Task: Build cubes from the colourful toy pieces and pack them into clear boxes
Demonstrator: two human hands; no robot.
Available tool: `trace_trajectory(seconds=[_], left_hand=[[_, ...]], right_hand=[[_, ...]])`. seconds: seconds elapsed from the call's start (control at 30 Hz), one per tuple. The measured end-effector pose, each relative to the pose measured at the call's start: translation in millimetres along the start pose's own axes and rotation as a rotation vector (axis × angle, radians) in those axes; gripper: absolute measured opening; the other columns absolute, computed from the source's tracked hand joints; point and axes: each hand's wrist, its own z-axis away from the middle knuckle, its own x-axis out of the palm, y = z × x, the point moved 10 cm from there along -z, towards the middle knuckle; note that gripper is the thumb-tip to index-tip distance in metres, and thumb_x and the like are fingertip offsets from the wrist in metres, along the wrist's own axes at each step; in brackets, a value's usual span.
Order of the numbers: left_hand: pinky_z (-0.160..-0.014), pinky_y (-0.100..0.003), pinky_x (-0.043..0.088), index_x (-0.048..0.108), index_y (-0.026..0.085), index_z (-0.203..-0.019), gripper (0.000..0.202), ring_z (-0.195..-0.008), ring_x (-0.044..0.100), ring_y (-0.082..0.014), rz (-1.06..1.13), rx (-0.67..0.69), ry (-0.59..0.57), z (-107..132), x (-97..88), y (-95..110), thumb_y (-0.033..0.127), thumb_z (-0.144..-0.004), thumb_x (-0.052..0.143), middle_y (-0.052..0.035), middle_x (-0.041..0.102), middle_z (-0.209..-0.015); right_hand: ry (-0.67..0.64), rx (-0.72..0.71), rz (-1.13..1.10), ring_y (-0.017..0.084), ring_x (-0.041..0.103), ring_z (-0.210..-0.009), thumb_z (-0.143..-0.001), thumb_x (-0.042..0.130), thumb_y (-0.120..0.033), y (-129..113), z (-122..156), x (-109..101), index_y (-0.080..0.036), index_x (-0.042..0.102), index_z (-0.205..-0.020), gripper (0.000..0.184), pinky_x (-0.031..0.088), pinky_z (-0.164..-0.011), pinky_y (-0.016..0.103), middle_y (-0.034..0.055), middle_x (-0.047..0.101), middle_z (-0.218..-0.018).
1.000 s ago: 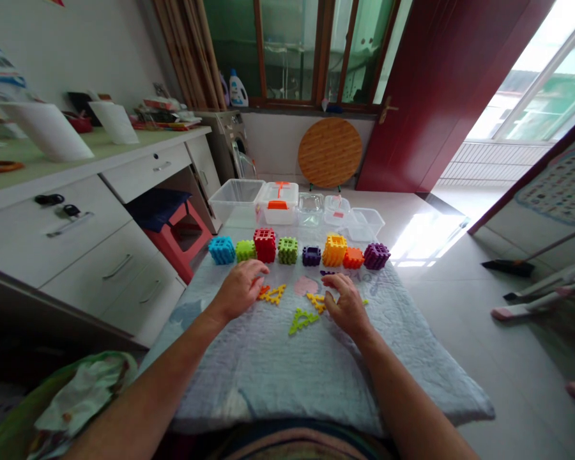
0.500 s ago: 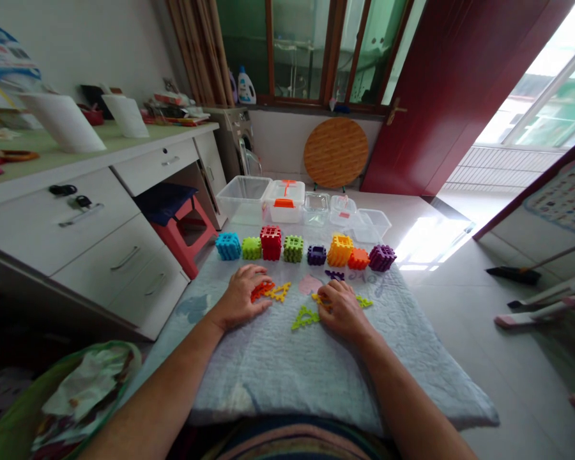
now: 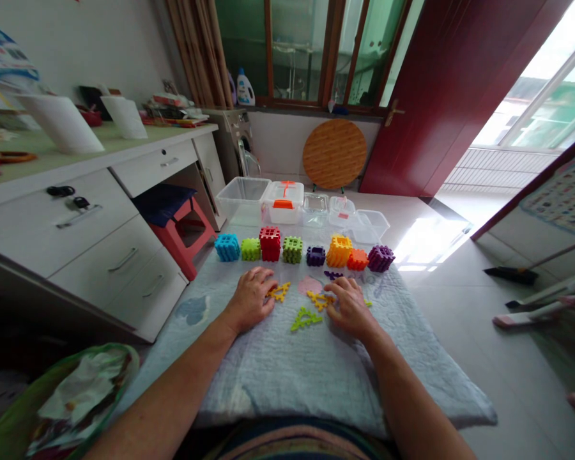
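My left hand [image 3: 252,300] lies palm down on the cloth, thumb and fingers apart. Its fingertips are at the edge of a yellow triangular interlocking piece [image 3: 282,292]. My right hand [image 3: 351,308] is palm down too, fingers spread and slightly bent, its fingertips by a second yellow triangular piece [image 3: 319,300]. A bit of a green piece [image 3: 368,303] shows beyond this hand, mostly covered. Between the hands, nearer me, lies a green triangular piece [image 3: 305,318]. A flat purple piece [image 3: 334,275] is just beyond the right hand. What is beneath either palm is hidden.
Behind the hands stands a row of toothed block cubes, including a blue cube [image 3: 227,247], a red stack [image 3: 270,244] and a purple cube [image 3: 381,258]. Clear plastic boxes [image 3: 244,198] line the far edge. A pink stool [image 3: 182,230] stands left of the cloth-covered table [image 3: 287,377].
My left hand has shifted right, and the red-orange piece by its fingers is now hidden. My right hand has slid right, uncovering the yellow piece and covering more of the far green one.
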Motion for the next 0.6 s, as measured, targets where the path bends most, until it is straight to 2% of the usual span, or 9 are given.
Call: trace_trajectory(seconds=[0.13, 0.3, 0.47, 0.6], left_hand=[[-0.101, -0.045, 0.036, 0.066, 0.02, -0.095, 0.024, -0.114, 0.045, -0.0278, 0.03, 0.041, 0.0, -6, -5.1, 9, 0.019, -0.072, 0.058, -0.008, 0.06, -0.111], [-0.104, -0.049, 0.03, 0.066, 0.019, -0.092, 0.022, -0.114, 0.046, -0.028, 0.004, 0.122, 0.006, -13, -9.2, 24, 0.016, -0.073, 0.057, -0.0079, 0.062, -0.104], [-0.101, -0.046, 0.033, 0.065, 0.019, -0.094, 0.018, -0.107, 0.051, -0.0255, 0.032, 0.177, -0.029, -17, -2.8, 37, 0.017, -0.078, 0.057, -0.0079, 0.063, -0.102], [-0.095, -0.042, 0.038, 0.065, 0.021, -0.1, 0.017, -0.101, 0.054, -0.0231, 0.116, 0.21, -0.081, -18, 7.6, 42, 0.024, -0.086, 0.056, -0.0068, 0.065, -0.1]], right_hand=[[-0.069, 0.019, 0.061, 0.023, 0.046, -0.093, -0.074, 0.058, -0.015, 2, 2, 5, -0.022, 0.067, -0.093, 0.022, 0.033, -0.082, 0.034, 0.0057, 0.058, -0.096], [-0.039, 0.031, 0.054, 0.021, 0.047, -0.089, -0.078, 0.057, -0.015, 5, -1, 6, -0.021, 0.066, -0.087, 0.015, 0.033, -0.078, 0.032, 0.0056, 0.059, -0.091], [0.102, 0.021, -0.048, 0.02, 0.049, -0.084, -0.076, 0.057, -0.014, 8, -3, -7, -0.019, 0.063, -0.084, 0.011, 0.036, -0.08, 0.032, 0.0047, 0.06, -0.084], [0.217, -0.026, -0.139, 0.02, 0.05, -0.084, -0.078, 0.056, -0.014, -3, -4, -17, -0.019, 0.061, -0.087, 0.011, 0.039, -0.08, 0.032, 0.0041, 0.059, -0.084]])
